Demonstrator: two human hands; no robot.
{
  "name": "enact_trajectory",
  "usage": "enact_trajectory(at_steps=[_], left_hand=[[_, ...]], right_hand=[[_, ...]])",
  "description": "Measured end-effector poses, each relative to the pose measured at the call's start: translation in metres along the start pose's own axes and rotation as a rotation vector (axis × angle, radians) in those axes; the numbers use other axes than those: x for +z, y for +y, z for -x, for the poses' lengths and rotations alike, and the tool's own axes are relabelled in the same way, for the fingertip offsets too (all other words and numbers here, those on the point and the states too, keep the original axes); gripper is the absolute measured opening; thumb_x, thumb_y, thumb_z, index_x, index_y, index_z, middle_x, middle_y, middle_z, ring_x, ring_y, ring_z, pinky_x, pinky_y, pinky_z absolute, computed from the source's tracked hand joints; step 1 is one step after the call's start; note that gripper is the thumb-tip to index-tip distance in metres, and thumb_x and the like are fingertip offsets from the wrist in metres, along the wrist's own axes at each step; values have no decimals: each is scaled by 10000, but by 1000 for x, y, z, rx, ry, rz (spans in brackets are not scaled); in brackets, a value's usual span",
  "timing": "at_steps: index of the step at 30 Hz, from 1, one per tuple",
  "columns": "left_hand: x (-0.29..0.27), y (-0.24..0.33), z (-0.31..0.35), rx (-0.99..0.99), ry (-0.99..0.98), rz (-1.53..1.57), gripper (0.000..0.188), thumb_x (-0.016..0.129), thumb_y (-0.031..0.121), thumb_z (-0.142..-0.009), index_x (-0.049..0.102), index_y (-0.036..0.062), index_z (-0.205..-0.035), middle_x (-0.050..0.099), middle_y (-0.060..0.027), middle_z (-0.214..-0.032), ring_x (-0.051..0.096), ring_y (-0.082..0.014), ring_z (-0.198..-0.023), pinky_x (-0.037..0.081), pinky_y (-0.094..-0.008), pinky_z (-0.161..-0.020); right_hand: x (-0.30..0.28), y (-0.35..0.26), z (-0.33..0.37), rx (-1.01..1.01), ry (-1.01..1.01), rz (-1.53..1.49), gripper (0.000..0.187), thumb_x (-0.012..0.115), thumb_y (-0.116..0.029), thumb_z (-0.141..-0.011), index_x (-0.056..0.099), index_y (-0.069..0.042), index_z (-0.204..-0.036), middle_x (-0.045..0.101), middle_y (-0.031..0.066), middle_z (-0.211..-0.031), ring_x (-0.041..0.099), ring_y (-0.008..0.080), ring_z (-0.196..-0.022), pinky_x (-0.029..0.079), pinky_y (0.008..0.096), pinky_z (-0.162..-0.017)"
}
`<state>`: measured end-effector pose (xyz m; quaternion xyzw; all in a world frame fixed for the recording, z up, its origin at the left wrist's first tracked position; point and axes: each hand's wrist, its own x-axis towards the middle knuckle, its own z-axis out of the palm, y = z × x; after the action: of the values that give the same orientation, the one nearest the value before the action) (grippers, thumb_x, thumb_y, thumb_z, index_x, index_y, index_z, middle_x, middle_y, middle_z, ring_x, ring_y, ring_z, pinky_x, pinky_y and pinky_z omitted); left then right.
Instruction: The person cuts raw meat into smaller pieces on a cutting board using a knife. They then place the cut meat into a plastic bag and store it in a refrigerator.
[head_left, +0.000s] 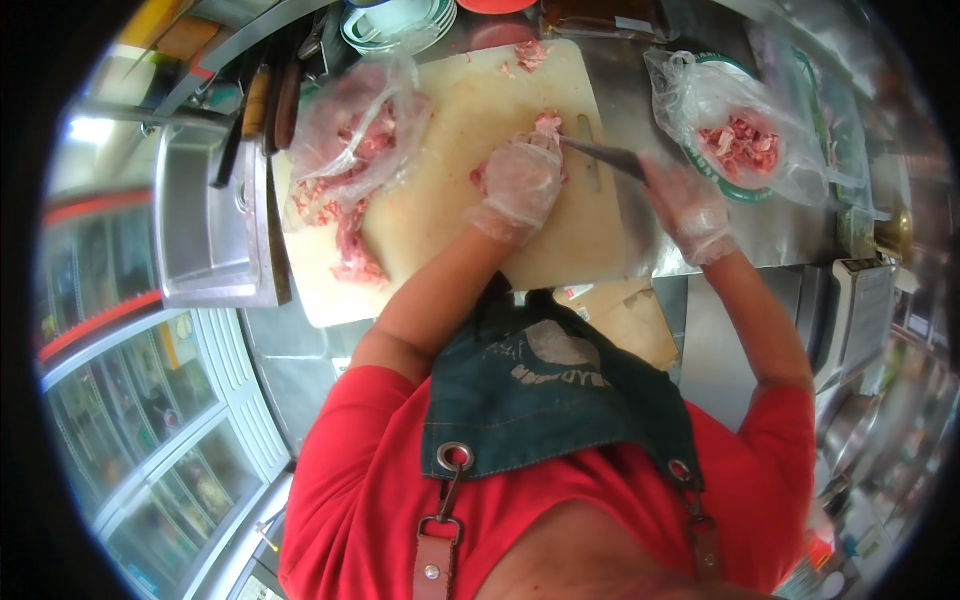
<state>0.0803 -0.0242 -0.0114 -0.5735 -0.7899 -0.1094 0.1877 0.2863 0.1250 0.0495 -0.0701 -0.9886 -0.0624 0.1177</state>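
Raw meat (pixel 547 123) is lying on a pale cutting board (pixel 450 120), the fingers of the gloved left hand (pixel 520 185) curling over it and holding it; the gloved right hand (pixel 688 208) is gripping a knife (pixel 608 156), whose blade is pointing toward the meat; a meat-filled plastic bag (pixel 385 95) is resting leftward on the board; a green-rimmed plate (pixel 745 194) is standing rightward on the metal table (pixel 630 115).

Meat (pixel 352 248) lies on the cutting board (pixel 435 195), the sink (pixel 200 220) left, the plate (pixel 748 192) right.
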Motion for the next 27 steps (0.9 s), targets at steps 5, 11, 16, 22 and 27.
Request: enact_trajectory(at_steps=[5, 11, 16, 22, 27], left_hand=[[-9, 1, 0, 27, -210, -37, 497, 540, 205, -851, 514, -61, -1270, 634, -118, -1082, 622, -214, -925, 505, -342, -685], [-2, 5, 3, -7, -41, -34, 335, 570, 114, -825, 599, -1, -1138, 624, -81, -916, 622, -219, -784, 494, -354, -631], [-4, 3, 2, 49, 111, -39, 312, 561, 96, -826, 606, -40, -1102, 628, -101, -941, 626, -224, -833, 495, -350, -631], [1, 1, 3, 24, 41, 40, 390, 566, 131, -821, 570, -72, -1154, 629, -107, -935, 624, -238, -824, 496, -352, -628], [-16, 2, -2, 50, -168, 5, 378, 598, 201, -800, 587, -42, -1089, 622, -106, -901, 613, -251, -819, 500, -375, -640]], right_hand=[[-6, 14, -11, -127, -134, 258, 523, 630, -145, -849, 486, -89, -1349, 544, 72, -782, 582, 227, -741, 489, 367, -636], [5, 14, -21, -70, -86, -52, 515, 563, -119, -857, 456, -90, -1360, 560, 109, -819, 578, 278, -764, 488, 402, -641], [22, 7, -27, -54, -111, 2, 513, 531, -125, -865, 442, -90, -1369, 577, 140, -835, 582, 308, -784, 493, 410, -663], [24, 2, -36, -9, -102, -64, 496, 542, -172, -881, 446, -98, -1362, 595, 141, -893, 589, 319, -824, 493, 419, -691], [11, -25, -67, 273, -357, -286, 511, 558, -272, -905, 427, -143, -1382, 610, 130, -1042, 581, 323, -991, 481, 444, -789]])
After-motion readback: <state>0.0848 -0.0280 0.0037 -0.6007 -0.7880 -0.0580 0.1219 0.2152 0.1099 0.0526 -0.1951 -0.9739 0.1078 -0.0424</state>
